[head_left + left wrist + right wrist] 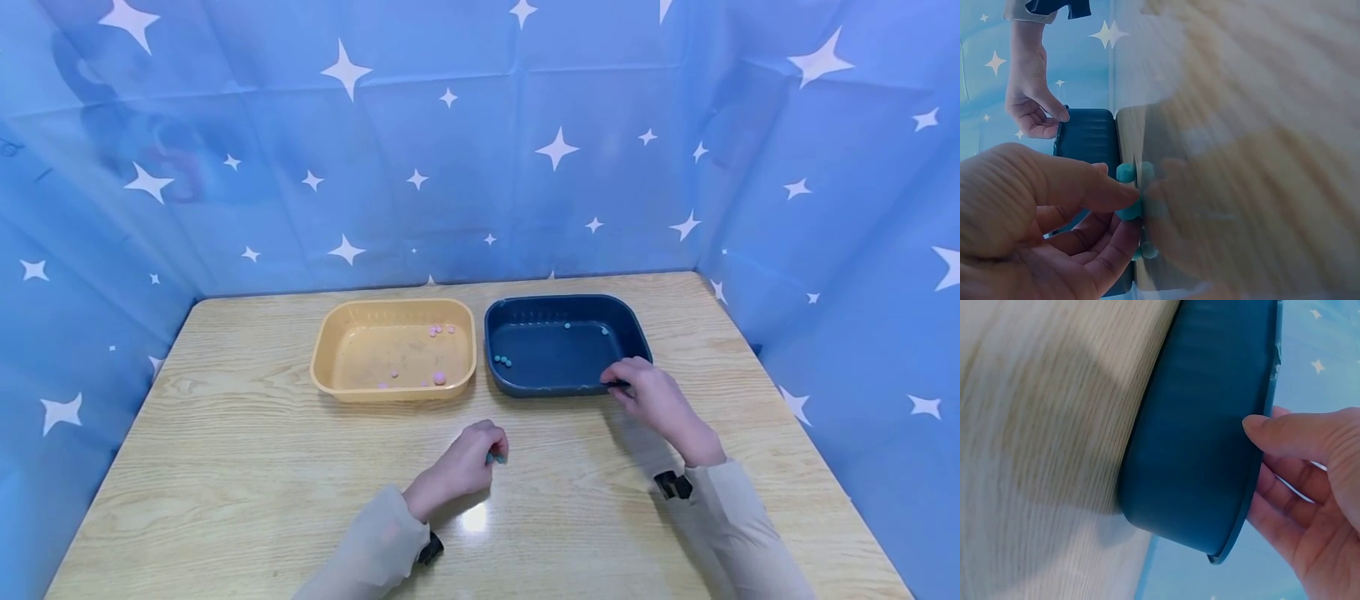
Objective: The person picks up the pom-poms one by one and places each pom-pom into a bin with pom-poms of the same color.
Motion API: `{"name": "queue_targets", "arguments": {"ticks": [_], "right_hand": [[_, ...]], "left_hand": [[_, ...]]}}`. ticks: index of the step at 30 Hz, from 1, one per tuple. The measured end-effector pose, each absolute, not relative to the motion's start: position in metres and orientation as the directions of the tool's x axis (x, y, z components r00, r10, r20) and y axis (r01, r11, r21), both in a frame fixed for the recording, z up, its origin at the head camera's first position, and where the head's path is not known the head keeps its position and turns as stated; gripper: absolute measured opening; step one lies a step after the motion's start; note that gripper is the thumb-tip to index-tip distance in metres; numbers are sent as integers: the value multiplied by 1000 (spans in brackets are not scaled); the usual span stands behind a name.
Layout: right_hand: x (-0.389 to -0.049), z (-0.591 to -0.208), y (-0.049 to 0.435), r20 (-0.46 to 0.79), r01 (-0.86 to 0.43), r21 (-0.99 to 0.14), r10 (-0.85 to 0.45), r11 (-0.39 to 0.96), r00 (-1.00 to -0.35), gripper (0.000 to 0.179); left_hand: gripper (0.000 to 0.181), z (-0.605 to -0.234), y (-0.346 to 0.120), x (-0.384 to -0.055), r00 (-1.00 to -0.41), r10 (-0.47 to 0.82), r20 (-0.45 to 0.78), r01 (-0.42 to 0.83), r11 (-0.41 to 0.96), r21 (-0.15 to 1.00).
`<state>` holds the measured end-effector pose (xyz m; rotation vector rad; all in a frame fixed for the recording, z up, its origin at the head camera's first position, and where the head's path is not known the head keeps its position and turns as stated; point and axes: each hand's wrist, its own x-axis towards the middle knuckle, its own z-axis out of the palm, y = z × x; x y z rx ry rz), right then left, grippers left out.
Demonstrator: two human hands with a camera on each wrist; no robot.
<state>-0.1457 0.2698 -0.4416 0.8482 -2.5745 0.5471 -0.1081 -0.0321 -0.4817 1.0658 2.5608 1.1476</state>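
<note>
My left hand [463,460] is low over the wooden table, in front of the two trays. Its thumb and fingers pinch a small teal bead [1129,210], and another teal piece [1125,172] shows at the thumb's far side. My right hand [651,395] grips the near right rim of the dark blue tray [555,390], thumb outside and fingers curled over the inner side, as the right wrist view [1200,437] tray wall shows. Several small teal beads [503,361] lie inside this tray, mostly at its left, with others toward the back right.
Left of the blue tray stands a yellow tray [397,395] holding several pink beads [439,378] of differing size. Both sit toward the back of the wooden table [247,467]. A blue curtain [450,208] with white stars surrounds the table's back and sides.
</note>
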Motion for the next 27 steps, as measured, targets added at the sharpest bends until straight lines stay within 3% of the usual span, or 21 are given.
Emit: {"name": "queue_targets", "arguments": {"ticks": [9, 18, 27], "right_hand": [[-145, -436, 270, 398, -606, -264, -488, 750, -777, 25], [-144, -436, 269, 369, -580, -268, -474, 770, -799, 25], [-146, -433, 268, 364, -584, -282, -478, 762, -799, 24]], "left_hand": [[28, -477, -34, -114, -767, 623, 153, 498, 427, 755], [22, -451, -27, -126, -802, 564, 195, 400, 266, 877], [17, -423, -11, -151, -851, 431, 298, 374, 100, 922]]}}
